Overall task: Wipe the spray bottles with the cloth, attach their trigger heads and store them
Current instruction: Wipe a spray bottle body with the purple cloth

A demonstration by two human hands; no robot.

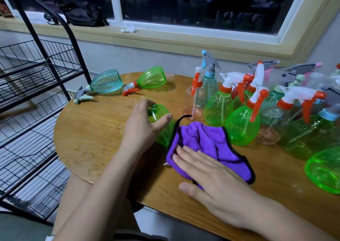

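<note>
Wiping step, near middle of the bench point(103, 130).
Clasps a headless, translucent green bottle point(160, 114) in the left grip point(145, 128); presses the purple cloth point(202, 137), just right of it, under the flat, open right grip point(211, 169). Next, probably: gather the cloth, rub the bottle.

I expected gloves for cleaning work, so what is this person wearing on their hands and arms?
Nothing that shows: the left hand and right hand are bare, with no gloves or rings visible, and the forearms are uncovered, with no sleeves in view.
</note>
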